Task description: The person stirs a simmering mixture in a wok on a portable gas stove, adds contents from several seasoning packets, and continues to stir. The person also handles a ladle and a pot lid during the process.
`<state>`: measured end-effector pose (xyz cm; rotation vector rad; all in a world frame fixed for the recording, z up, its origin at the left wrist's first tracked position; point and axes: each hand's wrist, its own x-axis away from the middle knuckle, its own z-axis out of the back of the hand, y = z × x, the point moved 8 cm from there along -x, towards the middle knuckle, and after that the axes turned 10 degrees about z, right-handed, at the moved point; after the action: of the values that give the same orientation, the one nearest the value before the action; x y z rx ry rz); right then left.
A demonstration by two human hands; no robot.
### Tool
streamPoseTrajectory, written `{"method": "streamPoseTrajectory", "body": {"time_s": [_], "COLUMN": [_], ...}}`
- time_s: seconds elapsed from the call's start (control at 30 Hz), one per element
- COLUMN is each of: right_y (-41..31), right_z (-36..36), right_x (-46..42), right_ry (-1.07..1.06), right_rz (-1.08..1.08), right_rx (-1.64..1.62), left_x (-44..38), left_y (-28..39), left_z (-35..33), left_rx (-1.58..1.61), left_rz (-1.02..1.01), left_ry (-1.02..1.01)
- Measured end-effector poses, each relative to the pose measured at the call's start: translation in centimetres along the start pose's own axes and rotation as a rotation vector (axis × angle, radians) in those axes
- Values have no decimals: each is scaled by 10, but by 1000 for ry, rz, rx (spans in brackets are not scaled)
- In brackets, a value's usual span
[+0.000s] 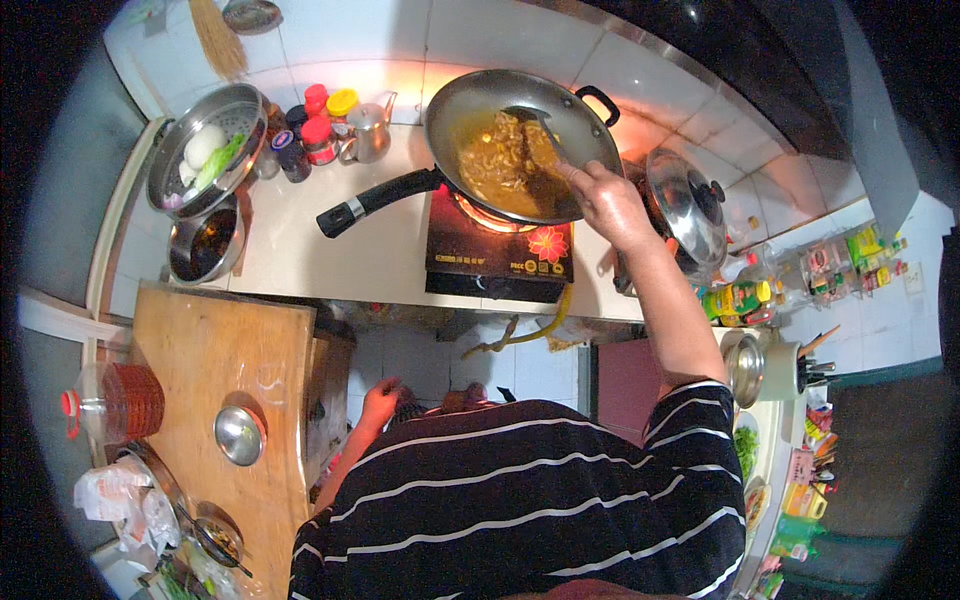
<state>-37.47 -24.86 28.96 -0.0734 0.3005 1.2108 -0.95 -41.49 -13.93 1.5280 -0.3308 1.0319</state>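
My right hand [609,204] grips the handle of a dark spatula [553,136], whose blade lies in the food inside a wok [585,131]. Sliced pieces in brown sauce [491,161] cover part of the wok's bottom. The wok rests on an electric cooktop [480,262] that glows orange-red beneath it. Its long black handle [382,199] points left, and a small loop handle [604,105] is at the far right. My left hand [381,403] hangs low beside my body, away from the counter; its fingers are too small and blurred to read.
Left of the wok stand a metal kettle [367,131], seasoning jars [319,139] and a steamer tray [251,109] with vegetables over a pot [225,240]. A lidded pan [686,202] sits right. The wooden table [277,337] holds a steel bowl [240,435] and a large oil jug [127,401].
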Motion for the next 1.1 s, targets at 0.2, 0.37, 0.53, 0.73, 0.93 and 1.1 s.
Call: {"method": "streamPoseTrajectory", "body": {"time_s": [0.2,0.37,0.53,0.73,0.93,1.1], "right_y": [-13,2,-7,-45,-47,-49], "right_z": [25,20,43,128,95,95], "right_x": [21,30,44,61,57,47], "right_ry": [97,72,172,-110,-196,-69], "right_rz": [25,-112,-47,17,121,101], "right_rx": [-236,-57,-359,-133,-35,-79], "left_x": [7,6,-1,-26,-6,-5], "left_y": [9,14,11,-16,2,10], "left_z": [-1,-3,-4,2,-3,-4], "left_rx": [132,-71,132,26,143,130], "left_rz": [35,-31,19,-130,29,3], "left_ry": [-32,26,-25,13,-50,-26]}}
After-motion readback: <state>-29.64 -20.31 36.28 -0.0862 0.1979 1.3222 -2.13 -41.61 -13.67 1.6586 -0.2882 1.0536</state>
